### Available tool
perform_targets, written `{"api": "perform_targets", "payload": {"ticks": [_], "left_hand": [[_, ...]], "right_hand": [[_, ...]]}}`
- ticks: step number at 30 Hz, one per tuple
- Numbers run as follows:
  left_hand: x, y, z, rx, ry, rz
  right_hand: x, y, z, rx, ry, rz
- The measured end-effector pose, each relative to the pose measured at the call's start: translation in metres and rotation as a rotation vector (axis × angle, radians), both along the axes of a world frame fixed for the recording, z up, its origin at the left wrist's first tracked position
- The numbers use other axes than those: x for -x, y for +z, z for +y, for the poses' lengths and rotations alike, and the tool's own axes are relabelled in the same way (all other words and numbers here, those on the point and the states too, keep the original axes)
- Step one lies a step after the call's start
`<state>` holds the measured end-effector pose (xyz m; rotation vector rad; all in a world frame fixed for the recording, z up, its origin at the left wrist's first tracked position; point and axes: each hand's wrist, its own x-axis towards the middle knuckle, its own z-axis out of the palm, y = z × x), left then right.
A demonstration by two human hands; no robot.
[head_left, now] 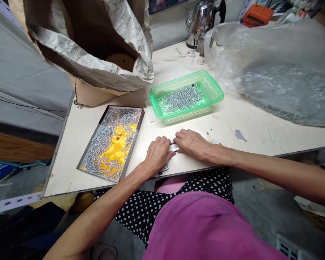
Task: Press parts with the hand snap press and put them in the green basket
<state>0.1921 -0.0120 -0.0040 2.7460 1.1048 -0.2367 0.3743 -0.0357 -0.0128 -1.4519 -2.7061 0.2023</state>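
Near the table's front edge, my left hand (157,155) and my right hand (193,145) face each other with curled fingers. Between them shows a short flat metal piece (174,147), silvery with a dark edge, gripped from both ends; most of it is hidden under the fingers. A small clear, pale-edged item (165,167) pokes out below my left hand. To the left lies a shallow tray (132,153) of small silvery metal pins (97,144) on a yellow lining. Beyond my hands stands a green plastic basket (186,116) with more such pins (181,98) in it.
A large open woven sack (94,65) stands at the back left. At the right rests a big clear plastic bag (281,76) full of shiny contents. Behind are a metal kettle (203,21) and an orange box (257,15). A grey scrap (240,135) lies on the table (216,126).
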Motion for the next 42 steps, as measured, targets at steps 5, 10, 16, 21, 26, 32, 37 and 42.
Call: {"api": "perform_targets", "payload": {"ticks": [5,10,16,21,26,32,37,42], "left_hand": [[-0.005,-0.001,0.010,0.009,0.071,-0.018],[0.003,-0.006,-0.005,-0.092,0.155,-0.106],[0.010,-0.027,-0.070,-0.203,0.082,-0.307],[0.005,-0.035,-0.076,-0.080,0.092,-0.373],[0.009,-0.037,-0.072,-0.009,0.072,-0.445],[0.011,-0.033,-0.085,-0.003,-0.011,-0.523],[0.047,0.002,-0.097,-0.256,-0.153,-0.740],[0.122,0.024,-0.044,-0.484,0.439,-0.505]], "right_hand": [[0.001,-0.004,0.017,0.022,0.037,0.011],[-0.006,-0.009,0.021,-0.048,0.000,0.041],[-0.018,-0.016,0.021,-0.085,0.047,0.062],[-0.013,-0.018,0.034,-0.079,-0.063,0.027],[0.009,-0.007,0.043,-0.132,-0.233,-0.071],[0.077,0.012,0.028,-0.155,0.350,0.062],[0.103,-0.009,0.029,-0.088,0.529,0.138],[0.096,-0.016,0.031,-0.080,0.442,0.626]]}}
